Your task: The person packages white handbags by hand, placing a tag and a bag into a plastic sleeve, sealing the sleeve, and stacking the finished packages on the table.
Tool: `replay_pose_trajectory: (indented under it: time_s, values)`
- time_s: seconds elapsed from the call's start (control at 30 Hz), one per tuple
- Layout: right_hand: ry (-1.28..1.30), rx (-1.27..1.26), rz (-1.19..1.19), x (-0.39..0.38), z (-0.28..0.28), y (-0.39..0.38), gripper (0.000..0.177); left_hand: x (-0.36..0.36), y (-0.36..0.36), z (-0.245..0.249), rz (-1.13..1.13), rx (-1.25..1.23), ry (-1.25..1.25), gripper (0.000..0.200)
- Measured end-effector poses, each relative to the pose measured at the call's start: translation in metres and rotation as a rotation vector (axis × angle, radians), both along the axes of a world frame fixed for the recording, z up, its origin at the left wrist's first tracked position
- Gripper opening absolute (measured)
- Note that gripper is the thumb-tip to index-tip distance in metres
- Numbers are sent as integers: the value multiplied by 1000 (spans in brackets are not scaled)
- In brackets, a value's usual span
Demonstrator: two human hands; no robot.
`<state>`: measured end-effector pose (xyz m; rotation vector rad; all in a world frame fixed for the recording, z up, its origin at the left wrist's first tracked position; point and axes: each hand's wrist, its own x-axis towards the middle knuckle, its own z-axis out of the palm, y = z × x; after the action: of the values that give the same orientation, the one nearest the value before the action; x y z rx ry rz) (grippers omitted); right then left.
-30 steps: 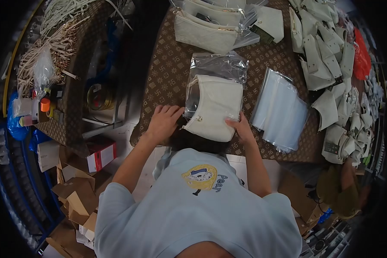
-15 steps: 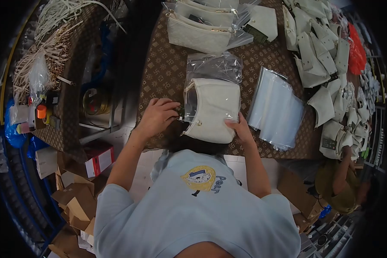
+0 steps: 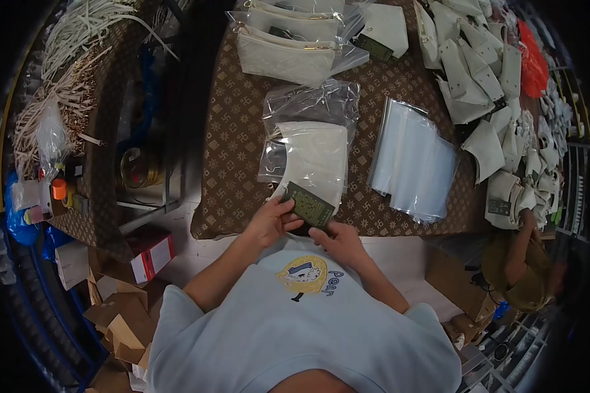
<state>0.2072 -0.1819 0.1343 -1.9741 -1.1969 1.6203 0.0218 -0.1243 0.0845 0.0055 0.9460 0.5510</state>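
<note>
The fingers (image 3: pixel 286 207) of the left hand (image 3: pixel 269 224) pinch the left edge of a dark green card (image 3: pixel 310 205). The right hand (image 3: pixel 339 241) closes its fingertips on the card's lower right edge, so both hands hold it together just above the near edge of the worktop (image 3: pixel 233 137). The card sits tilted, its upper corner overlapping the lower end of a white bag (image 3: pixel 316 157). The bag lies in a clear plastic sleeve (image 3: pixel 311 103) on the brown patterned cloth, straight ahead of the hands. Just to the right of the bag lies a stack of clear plastic bags (image 3: pixel 413 160), apart from it by a strip of cloth. Farther back on the worktop lie quilted cream bags (image 3: pixel 283 56), some of them in clear wrapping. A pile of white bag pieces (image 3: pixel 478 72) spreads along the right side. Well to the left, across a dark gap, a bundle of white straps (image 3: pixel 78 46) rests on another surface. Cardboard boxes (image 3: pixel 121 311) and a red and white box (image 3: pixel 152 252) lie on the floor below it. At the lower right, another person (image 3: pixel 524 275) is partly in view.
</note>
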Motion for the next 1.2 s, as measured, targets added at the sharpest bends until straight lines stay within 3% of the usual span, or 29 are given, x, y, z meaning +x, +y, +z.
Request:
replay_pose_trajectory:
  time_s: [0.03,0.07,0.13,0.2,0.23,0.3,0.33,0.37,0.4,0.5,0.6,0.67,0.8,0.9,0.97,1.0,1.03,1.07,1.1,1.13,1.2]
  values:
    - [149,-42,-118,-1,-13,-8,28,8,-9,-6,-2,-3,-3,33]
    - [139,75,-105,4,-24,-13,26,13,-18,-13,11,-45,-24,32]
    - [174,-16,-148,8,-20,-11,27,14,-19,-3,18,-89,-42,31]
    - [208,-97,-201,13,-19,-7,27,7,-11,17,-596,288,587,36]
    - [218,-189,-196,16,-20,-5,28,1,-6,25,-605,293,586,36]
    - [235,-283,-193,16,-21,-3,31,-13,3,34,-709,1250,1405,45]
    - [408,-370,-300,12,-21,-1,33,-10,11,32,-711,1251,1408,45]
    - [580,-458,-404,8,-21,1,36,-6,23,28,-661,1555,1479,46]
    - [581,-454,-400,1,-24,5,36,-2,35,23,-591,1867,1532,48]
    - [619,-463,-444,-19,-32,20,36,1,55,-14,-603,1912,1431,39]
    - [646,-334,-610,-35,-39,39,33,4,55,-11,-510,1896,1368,28]
    - [816,-274,-887,-43,-53,47,28,1,51,-15,-554,1925,1311,28]
    - [844,-141,-945,-42,-61,55,23,2,46,-27,-566,1895,1245,27]
    - [703,-146,-793,-23,-41,33,21,2,43,-31,-584,1889,1258,29]
    - [212,416,-479,4,-57,7,31,-5,38,-29,-522,1904,1281,29]
    - [208,412,-477,15,-56,6,31,-8,34,-29,-466,1925,1297,30]
    - [-201,500,-357,26,-55,8,37,-10,32,-30,-463,1928,1292,30]
    - [-608,573,-230,33,-55,12,44,-12,31,-32,-322,1735,1464,28]
    - [-624,535,-169,38,-63,13,44,-15,30,-34,-184,1527,1616,26]
    - [-623,542,-172,40,-73,15,44,-17,32,-37,-180,1533,1619,26]
    - [-735,351,-30,39,-85,21,32,-25,33,-45,-231,1065,1491,27]
